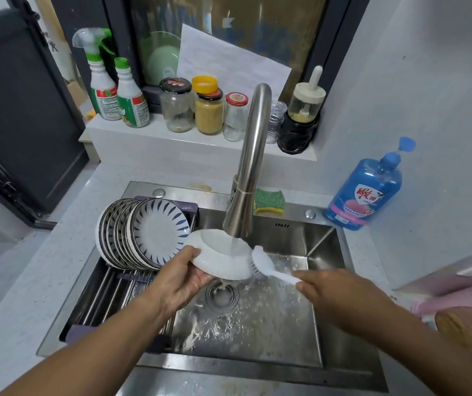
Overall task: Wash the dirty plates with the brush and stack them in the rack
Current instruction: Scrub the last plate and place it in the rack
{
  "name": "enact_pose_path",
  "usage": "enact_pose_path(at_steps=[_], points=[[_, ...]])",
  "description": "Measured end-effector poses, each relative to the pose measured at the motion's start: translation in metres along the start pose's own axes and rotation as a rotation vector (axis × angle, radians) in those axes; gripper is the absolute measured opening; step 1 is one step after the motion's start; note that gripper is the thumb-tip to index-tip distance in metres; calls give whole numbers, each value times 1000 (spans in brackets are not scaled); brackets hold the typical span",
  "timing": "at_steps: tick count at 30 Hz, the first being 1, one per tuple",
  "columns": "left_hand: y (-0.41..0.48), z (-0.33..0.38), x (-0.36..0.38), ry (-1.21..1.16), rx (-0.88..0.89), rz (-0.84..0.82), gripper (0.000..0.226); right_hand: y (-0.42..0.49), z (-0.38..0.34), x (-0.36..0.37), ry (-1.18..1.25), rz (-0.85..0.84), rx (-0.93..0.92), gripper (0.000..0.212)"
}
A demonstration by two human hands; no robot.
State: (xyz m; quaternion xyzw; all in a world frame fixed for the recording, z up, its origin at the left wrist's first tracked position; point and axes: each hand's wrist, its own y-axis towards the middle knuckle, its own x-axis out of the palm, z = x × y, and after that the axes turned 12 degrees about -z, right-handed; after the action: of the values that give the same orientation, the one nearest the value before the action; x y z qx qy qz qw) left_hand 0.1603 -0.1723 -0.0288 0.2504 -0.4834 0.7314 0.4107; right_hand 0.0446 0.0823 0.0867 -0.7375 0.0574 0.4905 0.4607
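Observation:
My left hand (185,278) grips a white plate (217,260) by its lower left rim and holds it tilted, underside up, beneath the running tap (250,167) over the sink drain. My right hand (334,295) holds the white brush (266,267) by its handle, with the bristle head against the plate's right edge. Water streams onto the plate. Several blue-and-white patterned plates (149,232) stand on edge in the rack (115,292) across the left part of the sink.
The steel sink (257,324) is wet and splashed. A green-yellow sponge (269,201) lies behind the tap. A blue detergent bottle (366,190) stands at the right. Jars and spray bottles line the back ledge (172,141). Pink items (471,298) sit at the right edge.

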Motion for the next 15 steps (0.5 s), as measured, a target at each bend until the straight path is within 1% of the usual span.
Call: enact_pose_path(at_steps=[4,6,7,9,11,13,15], points=[[-12,10,0,287,-49,-178,33,41,28,-10,232,-102,69,34],[-15,16,-1,442,-81,-265,49,54,35,-17,267,-125,60,37],[-15,20,-3,517,-106,-289,58,59,37,-21,267,-138,47,39],[-16,25,-7,654,-158,-349,66,66,40,-30,270,-151,23,38],[-19,28,-11,767,-190,-401,66,69,36,-41,242,-158,-9,40],[-24,28,-12,907,-197,-406,65,69,31,-50,177,-126,-38,44],[-28,24,-8,1040,-185,-402,60,64,23,-56,102,-101,-60,40]])
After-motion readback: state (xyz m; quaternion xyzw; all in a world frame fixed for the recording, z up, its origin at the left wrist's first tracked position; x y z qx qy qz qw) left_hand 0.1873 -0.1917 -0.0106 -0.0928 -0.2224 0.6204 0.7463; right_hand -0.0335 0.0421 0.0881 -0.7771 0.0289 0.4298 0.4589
